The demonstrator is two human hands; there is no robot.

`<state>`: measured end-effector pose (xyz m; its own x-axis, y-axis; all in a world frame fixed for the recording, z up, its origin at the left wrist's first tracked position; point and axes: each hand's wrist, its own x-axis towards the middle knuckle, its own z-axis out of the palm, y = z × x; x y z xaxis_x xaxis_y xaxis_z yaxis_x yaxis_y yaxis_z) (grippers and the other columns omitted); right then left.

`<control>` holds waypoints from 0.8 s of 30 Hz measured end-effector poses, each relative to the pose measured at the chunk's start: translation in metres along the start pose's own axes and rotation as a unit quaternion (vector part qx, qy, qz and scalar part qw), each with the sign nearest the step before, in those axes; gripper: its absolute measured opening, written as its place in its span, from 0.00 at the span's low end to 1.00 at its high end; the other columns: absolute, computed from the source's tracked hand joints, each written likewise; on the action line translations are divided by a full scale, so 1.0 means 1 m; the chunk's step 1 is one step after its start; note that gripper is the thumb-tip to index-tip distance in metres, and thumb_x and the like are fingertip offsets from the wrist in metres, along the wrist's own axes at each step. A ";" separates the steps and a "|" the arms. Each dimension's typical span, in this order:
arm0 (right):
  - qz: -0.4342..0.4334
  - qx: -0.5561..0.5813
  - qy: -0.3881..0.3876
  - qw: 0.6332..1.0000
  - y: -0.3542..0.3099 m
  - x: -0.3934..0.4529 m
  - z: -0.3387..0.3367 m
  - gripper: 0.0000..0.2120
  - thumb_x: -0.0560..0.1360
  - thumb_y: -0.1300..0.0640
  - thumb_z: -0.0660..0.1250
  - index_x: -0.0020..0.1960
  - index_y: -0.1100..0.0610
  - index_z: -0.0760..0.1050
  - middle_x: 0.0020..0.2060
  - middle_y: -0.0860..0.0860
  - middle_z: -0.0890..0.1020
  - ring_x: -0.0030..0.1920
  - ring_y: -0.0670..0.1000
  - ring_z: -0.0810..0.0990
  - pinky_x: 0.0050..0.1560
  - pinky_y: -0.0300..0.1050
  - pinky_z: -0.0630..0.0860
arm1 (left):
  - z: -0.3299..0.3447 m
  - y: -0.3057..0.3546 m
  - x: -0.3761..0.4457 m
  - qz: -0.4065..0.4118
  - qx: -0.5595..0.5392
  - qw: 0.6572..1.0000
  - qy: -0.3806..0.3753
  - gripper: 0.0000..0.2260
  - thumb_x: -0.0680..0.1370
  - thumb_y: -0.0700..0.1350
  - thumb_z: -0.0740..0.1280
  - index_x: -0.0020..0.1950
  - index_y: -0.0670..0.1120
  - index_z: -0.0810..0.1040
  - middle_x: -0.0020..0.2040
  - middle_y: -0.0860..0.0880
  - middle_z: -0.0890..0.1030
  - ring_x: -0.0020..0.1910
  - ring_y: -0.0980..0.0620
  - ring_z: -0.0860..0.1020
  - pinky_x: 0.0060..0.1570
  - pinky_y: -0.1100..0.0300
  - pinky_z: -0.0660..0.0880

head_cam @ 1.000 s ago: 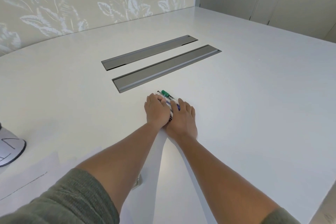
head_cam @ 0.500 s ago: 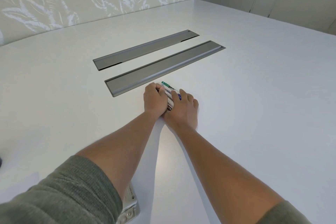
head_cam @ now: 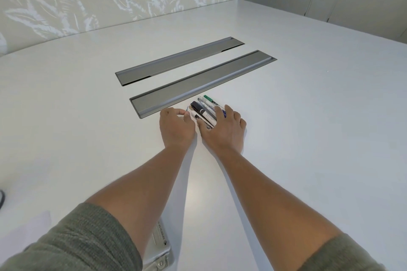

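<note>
Observer: markers (head_cam: 204, 112) lie in a loose bundle on the worktop (head_cam: 308, 138), just beside the nearer grey channel (head_cam: 198, 81). Right hand (head_cam: 223, 131) rests on them, fingers nearly straight, pressing rather than gripping.

Colleague: And the left hand (head_cam: 176, 126)?

Observer: fingers curled. Thumb and forefinger pinch a thin pen (head_cam: 187, 109) at the bundle's left edge.

Colleague: Judgement on gathering them well?

Observer: square the barrels first. Slide the thin pen against the bundle, hold the right palm low so nothing rolls, then wrap from both sides. Green-capped marker (head_cam: 208, 98) sticks out at the far end and is likely the first to slip toward the channel.
</note>
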<state>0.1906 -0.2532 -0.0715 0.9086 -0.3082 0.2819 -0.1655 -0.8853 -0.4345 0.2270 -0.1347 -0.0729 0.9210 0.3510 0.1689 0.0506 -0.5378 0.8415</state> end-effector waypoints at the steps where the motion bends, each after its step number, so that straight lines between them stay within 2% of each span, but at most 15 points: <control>1: 0.000 0.001 0.002 1.000 0.000 0.000 0.000 0.31 0.74 0.33 0.59 0.70 0.50 0.70 0.72 0.52 0.69 0.69 0.56 0.65 0.69 0.51 0.59 | -0.002 0.000 -0.001 0.002 0.013 1.000 0.001 0.04 0.78 0.47 0.67 0.48 0.48 0.80 0.55 0.51 0.73 0.55 0.49 0.78 0.61 0.54 0.73; 4: 0.000 0.005 0.006 1.000 0.001 0.000 0.000 0.30 0.74 0.34 0.59 0.69 0.50 0.70 0.71 0.52 0.69 0.69 0.56 0.65 0.69 0.51 0.59 | -0.005 0.002 -0.005 0.002 0.037 0.999 0.004 0.04 0.77 0.47 0.67 0.47 0.49 0.80 0.56 0.49 0.75 0.59 0.46 0.76 0.64 0.51 0.71; 10: 0.006 0.013 0.008 1.000 0.001 0.001 0.001 0.30 0.74 0.34 0.59 0.69 0.50 0.70 0.71 0.51 0.69 0.69 0.55 0.65 0.70 0.51 0.59 | -0.007 0.004 -0.008 0.002 0.040 0.999 0.010 0.05 0.77 0.47 0.67 0.50 0.48 0.82 0.57 0.48 0.76 0.60 0.46 0.76 0.65 0.52 0.70; 15: 0.013 0.028 0.012 0.999 0.001 0.001 0.001 0.30 0.74 0.36 0.60 0.70 0.51 0.71 0.72 0.51 0.69 0.70 0.55 0.64 0.70 0.50 0.60 | -0.008 0.004 -0.009 0.009 0.045 0.999 0.015 0.10 0.78 0.43 0.63 0.58 0.47 0.80 0.60 0.48 0.78 0.62 0.46 0.75 0.68 0.51 0.68; 20: 0.015 0.026 0.012 0.999 0.000 0.001 0.002 0.31 0.73 0.33 0.59 0.70 0.50 0.71 0.72 0.51 0.68 0.71 0.56 0.63 0.71 0.52 0.60 | -0.004 -0.001 -0.007 0.069 0.128 0.989 -0.036 0.17 0.81 0.49 0.60 0.68 0.44 0.75 0.67 0.48 0.76 0.72 0.46 0.68 0.74 0.50 0.58; 24: 0.031 0.043 0.013 0.999 0.000 -0.001 0.001 0.34 0.72 0.30 0.57 0.71 0.48 0.69 0.74 0.51 0.65 0.74 0.56 0.60 0.72 0.53 0.61 | -0.005 -0.004 -0.006 0.070 0.136 0.987 -0.051 0.21 0.82 0.52 0.59 0.72 0.42 0.71 0.71 0.45 0.73 0.74 0.44 0.65 0.75 0.50 0.57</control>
<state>0.1904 -0.2531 -0.0725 0.8874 -0.3714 0.2731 -0.1872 -0.8317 -0.5227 0.2190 -0.1303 -0.0748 0.9598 0.1872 0.2092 0.0094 -0.7663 0.6424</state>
